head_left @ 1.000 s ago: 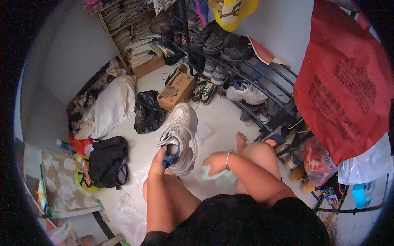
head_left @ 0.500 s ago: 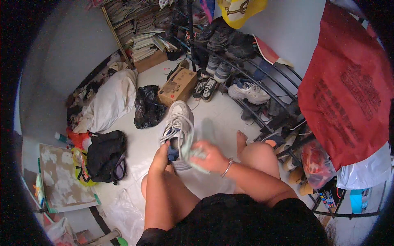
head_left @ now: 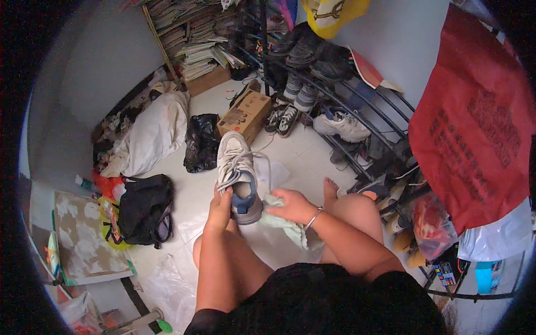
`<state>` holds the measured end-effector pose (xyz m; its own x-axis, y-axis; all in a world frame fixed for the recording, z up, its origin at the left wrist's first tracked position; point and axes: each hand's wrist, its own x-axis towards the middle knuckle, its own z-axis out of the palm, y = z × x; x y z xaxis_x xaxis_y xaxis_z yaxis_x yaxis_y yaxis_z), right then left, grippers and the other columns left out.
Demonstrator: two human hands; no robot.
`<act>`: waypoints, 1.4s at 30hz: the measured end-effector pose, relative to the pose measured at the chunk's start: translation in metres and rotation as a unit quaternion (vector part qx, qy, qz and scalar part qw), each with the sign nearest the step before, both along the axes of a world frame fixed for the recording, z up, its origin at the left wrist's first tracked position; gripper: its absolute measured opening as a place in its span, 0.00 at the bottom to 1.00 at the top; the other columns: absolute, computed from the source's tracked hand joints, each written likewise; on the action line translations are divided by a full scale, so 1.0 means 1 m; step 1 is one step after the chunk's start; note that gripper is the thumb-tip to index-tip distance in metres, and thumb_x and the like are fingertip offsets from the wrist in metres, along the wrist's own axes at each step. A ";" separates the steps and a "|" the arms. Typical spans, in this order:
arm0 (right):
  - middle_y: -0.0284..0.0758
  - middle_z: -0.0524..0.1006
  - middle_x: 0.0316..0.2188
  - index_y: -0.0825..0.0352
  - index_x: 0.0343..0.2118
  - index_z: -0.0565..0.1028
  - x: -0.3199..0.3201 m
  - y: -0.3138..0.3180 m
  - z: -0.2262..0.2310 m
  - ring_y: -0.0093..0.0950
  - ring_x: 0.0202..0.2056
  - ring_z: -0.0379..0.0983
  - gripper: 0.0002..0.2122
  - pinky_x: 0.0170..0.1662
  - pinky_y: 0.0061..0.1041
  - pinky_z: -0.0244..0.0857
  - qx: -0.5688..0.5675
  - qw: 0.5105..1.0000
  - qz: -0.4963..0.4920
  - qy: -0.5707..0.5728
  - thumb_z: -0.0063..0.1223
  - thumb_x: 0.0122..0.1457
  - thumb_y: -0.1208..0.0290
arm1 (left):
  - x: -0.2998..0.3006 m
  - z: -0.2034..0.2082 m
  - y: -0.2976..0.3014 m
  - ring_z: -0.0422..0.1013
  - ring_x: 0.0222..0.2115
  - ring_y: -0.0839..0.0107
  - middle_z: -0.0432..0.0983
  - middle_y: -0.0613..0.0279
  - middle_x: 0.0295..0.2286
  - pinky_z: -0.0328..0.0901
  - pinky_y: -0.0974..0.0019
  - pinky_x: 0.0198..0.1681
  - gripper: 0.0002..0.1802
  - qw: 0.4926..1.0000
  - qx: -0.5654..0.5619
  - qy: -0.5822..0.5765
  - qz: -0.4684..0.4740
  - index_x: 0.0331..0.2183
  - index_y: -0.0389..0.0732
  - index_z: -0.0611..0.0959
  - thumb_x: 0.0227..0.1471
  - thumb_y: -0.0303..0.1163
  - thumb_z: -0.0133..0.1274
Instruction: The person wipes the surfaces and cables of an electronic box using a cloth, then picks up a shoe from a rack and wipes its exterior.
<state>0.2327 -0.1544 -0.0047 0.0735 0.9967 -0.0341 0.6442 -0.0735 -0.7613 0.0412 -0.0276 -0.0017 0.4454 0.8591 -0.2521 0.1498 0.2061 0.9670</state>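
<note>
A beige sneaker (head_left: 233,159) with a dark blue lining is held up in front of me, toe pointing away and one loose lace looping off to its right. My left hand (head_left: 220,209) grips its left side near the heel, thumb by the collar. In my right hand (head_left: 294,206), which has a bracelet at the wrist, a pale green cloth (head_left: 287,228) is bunched beside the shoe's heel, its end hanging down. How far the cloth touches the sole edge I cannot tell.
Beyond the shoe lie a cardboard box (head_left: 244,116) and a black plastic bag (head_left: 201,144). A black metal shoe rack (head_left: 357,106) with several pairs runs along the right. On the left are a black backpack (head_left: 146,211) and a white cloth bundle (head_left: 159,134). Clear plastic (head_left: 173,285) lies near my left leg.
The cloth has moved from the shoe's right side opening to lower beside the heel, and hangs looser. The sneaker has shifted slightly left and its lace now swings out to the right.
</note>
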 end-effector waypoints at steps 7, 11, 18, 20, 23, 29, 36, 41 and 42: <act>0.36 0.75 0.36 0.71 0.44 0.69 -0.014 0.004 0.020 0.25 0.38 0.69 0.22 0.44 0.24 0.63 -0.088 0.923 -0.119 0.354 0.56 0.51 0.59 | 0.007 0.012 -0.014 0.70 0.40 0.60 0.72 0.43 0.39 0.63 0.66 0.44 0.46 0.979 0.157 0.125 -0.014 0.57 0.39 0.56 0.38 0.38 0.60; 0.35 0.75 0.37 0.68 0.44 0.71 -0.016 0.010 -0.007 0.25 0.38 0.70 0.19 0.45 0.24 0.62 -0.067 0.899 -0.079 0.426 0.54 0.51 0.61 | 0.017 0.032 -0.023 0.71 0.36 0.60 0.74 0.45 0.35 0.64 0.65 0.41 0.48 0.967 0.187 0.170 -0.043 0.55 0.40 0.60 0.33 0.39 0.63; 0.34 0.76 0.30 0.72 0.37 0.74 0.000 0.014 -0.020 0.24 0.30 0.73 0.13 0.34 0.23 0.67 -0.104 0.864 -0.131 0.476 0.53 0.51 0.70 | 0.009 0.018 -0.018 0.70 0.37 0.58 0.72 0.45 0.37 0.64 0.64 0.41 0.46 0.968 0.218 0.103 -0.065 0.54 0.40 0.62 0.34 0.39 0.64; 0.36 0.76 0.30 0.73 0.36 0.74 0.003 0.013 -0.023 0.26 0.28 0.74 0.12 0.32 0.24 0.68 -0.101 0.845 -0.156 0.501 0.53 0.50 0.71 | 0.009 0.014 -0.015 0.68 0.41 0.58 0.70 0.45 0.40 0.63 0.64 0.44 0.41 0.981 0.165 0.077 -0.067 0.53 0.39 0.63 0.39 0.38 0.62; 0.34 0.77 0.30 0.72 0.37 0.73 0.010 0.013 -0.043 0.24 0.29 0.74 0.12 0.33 0.23 0.68 -0.096 0.818 -0.117 0.555 0.52 0.50 0.72 | 0.010 0.019 -0.015 0.65 0.45 0.60 0.68 0.47 0.44 0.59 0.65 0.48 0.38 0.990 0.099 0.059 -0.087 0.54 0.36 0.63 0.45 0.40 0.58; 0.35 0.75 0.39 0.72 0.45 0.70 0.009 0.011 -0.041 0.26 0.38 0.72 0.17 0.43 0.25 0.65 -0.087 0.814 -0.089 0.568 0.51 0.51 0.72 | 0.005 0.016 -0.017 0.56 0.53 0.63 0.60 0.51 0.51 0.49 0.64 0.56 0.40 0.991 -0.084 -0.024 -0.097 0.55 0.31 0.59 0.52 0.52 0.47; 0.34 0.75 0.38 0.71 0.44 0.71 0.013 0.015 -0.061 0.24 0.37 0.72 0.17 0.42 0.24 0.65 -0.075 0.842 -0.081 0.528 0.51 0.50 0.72 | 0.003 0.015 -0.019 0.62 0.48 0.63 0.65 0.52 0.48 0.57 0.65 0.50 0.40 0.986 -0.090 -0.078 -0.116 0.54 0.33 0.62 0.51 0.56 0.43; 0.38 0.76 0.25 0.70 0.29 0.76 0.016 0.021 -0.079 0.27 0.26 0.71 0.13 0.31 0.28 0.64 -0.142 0.917 -0.069 0.367 0.44 0.51 0.64 | 0.000 0.008 -0.016 0.65 0.16 0.72 0.70 0.59 0.24 0.61 0.70 0.21 0.38 0.984 -0.141 0.007 -0.106 0.50 0.39 0.67 0.49 0.60 0.43; 0.38 0.76 0.25 0.70 0.29 0.76 0.018 0.021 -0.091 0.25 0.26 0.71 0.13 0.31 0.27 0.64 -0.109 0.894 -0.116 0.419 0.44 0.50 0.65 | 0.003 0.010 -0.016 0.65 0.16 0.72 0.70 0.59 0.24 0.61 0.70 0.21 0.38 0.984 -0.141 0.006 -0.110 0.50 0.39 0.67 0.49 0.60 0.43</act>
<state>0.2510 -0.1330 -0.0956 0.1349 0.9206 -0.3664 -0.1978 -0.3373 -0.9204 0.0447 -0.0436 0.0081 0.6082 0.6374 -0.4730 0.2326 0.4267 0.8740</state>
